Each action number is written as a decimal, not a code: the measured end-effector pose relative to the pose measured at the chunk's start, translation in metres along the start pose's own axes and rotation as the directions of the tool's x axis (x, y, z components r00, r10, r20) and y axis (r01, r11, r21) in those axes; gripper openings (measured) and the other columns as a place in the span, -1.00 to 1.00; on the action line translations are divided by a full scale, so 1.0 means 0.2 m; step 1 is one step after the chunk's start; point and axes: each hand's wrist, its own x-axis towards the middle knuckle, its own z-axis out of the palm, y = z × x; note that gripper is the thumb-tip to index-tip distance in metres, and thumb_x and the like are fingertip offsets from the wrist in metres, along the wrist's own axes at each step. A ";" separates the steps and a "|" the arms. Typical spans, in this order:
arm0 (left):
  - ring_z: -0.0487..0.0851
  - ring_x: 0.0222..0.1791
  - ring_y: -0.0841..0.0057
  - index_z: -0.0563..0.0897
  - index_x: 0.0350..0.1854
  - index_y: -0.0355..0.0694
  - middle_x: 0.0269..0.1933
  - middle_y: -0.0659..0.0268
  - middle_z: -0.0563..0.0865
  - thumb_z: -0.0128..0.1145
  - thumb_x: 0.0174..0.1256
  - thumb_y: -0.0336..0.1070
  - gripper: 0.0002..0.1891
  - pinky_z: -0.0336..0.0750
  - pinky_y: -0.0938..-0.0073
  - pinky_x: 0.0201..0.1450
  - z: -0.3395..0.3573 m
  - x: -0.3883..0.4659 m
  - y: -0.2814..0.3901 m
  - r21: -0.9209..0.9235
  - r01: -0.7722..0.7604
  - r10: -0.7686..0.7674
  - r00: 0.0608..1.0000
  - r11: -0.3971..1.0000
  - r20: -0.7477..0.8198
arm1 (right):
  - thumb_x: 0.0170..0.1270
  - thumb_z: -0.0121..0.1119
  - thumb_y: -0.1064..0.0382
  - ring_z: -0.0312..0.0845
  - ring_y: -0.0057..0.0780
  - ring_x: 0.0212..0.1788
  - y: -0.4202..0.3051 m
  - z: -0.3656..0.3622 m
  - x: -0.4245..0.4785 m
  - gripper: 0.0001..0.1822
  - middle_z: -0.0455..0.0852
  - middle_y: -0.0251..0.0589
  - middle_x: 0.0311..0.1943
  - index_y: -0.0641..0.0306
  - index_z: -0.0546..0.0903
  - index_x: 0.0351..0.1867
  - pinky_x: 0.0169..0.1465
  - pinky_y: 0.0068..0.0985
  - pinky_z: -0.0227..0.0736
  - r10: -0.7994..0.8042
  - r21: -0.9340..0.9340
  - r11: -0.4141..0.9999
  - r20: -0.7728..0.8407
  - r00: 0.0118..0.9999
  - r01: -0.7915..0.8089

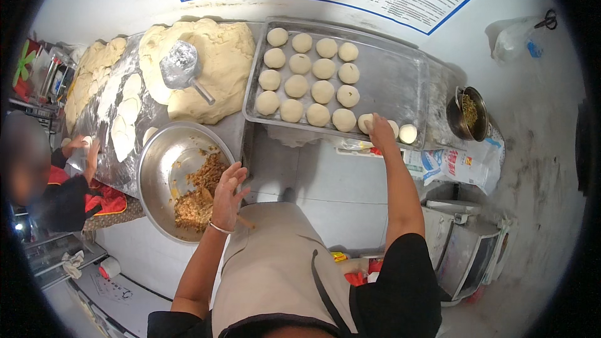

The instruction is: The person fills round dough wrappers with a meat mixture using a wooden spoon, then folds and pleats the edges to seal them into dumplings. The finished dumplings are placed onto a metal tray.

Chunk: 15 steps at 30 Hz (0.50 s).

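My right hand (381, 132) has its fingers on a round dough bun (365, 123) in the front row of a metal tray (338, 133); whether it grips the bun cannot be told. Rows of similar buns fill the left part of the tray, and an open-topped one (407, 134) lies near the front right corner. My left hand (230, 192), fingers spread, is over the right rim of a large steel bowl (157, 159) with minced filling (199, 197). Nothing shows between its fingers. Behind the bowl lies a large slab of dough (225, 70) with a metal scoop (180, 65) on it.
At the left, a co-worker's hands (89, 150) handle small dough pieces beside flattened dough pieces (126, 117) on the floured table (155, 112). A smaller metal bowl (469, 115) with green filling stands right of the tray. Below it hangs a printed plastic bag (469, 166).
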 end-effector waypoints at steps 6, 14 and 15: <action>0.34 0.34 0.40 0.35 0.40 -0.13 0.33 0.24 0.44 0.11 0.31 0.10 -0.33 0.31 0.19 0.32 0.05 0.01 -0.01 0.041 -0.001 0.000 0.999 0.999 0.041 | 0.23 0.29 0.06 0.49 0.12 0.12 -0.08 -0.07 0.03 -0.30 0.58 0.20 -0.01 0.35 0.30 0.30 0.17 -0.17 0.44 0.031 -0.030 0.999 0.055 0.998 -0.030; 0.41 0.28 0.45 0.43 0.34 -0.14 0.27 0.26 0.51 0.09 0.34 0.09 -0.40 0.35 0.25 0.29 0.06 -0.01 0.00 0.053 0.003 -0.007 0.997 0.999 0.079 | 0.09 0.40 0.10 0.54 0.05 0.09 0.07 -0.04 0.10 -0.40 0.64 0.10 -0.11 0.31 0.50 0.13 0.16 -0.21 0.45 -0.206 -0.032 0.977 0.106 0.973 0.211; 0.42 0.28 0.45 0.44 0.33 -0.14 0.27 0.27 0.52 0.08 0.35 0.09 -0.41 0.35 0.25 0.29 0.05 -0.01 -0.01 0.049 0.001 -0.005 0.997 0.999 0.078 | 0.08 0.39 0.11 0.54 0.04 0.08 0.06 -0.06 0.12 -0.43 0.64 0.08 -0.08 0.31 0.52 0.11 0.15 -0.19 0.44 -0.223 -0.009 0.974 0.144 0.964 0.227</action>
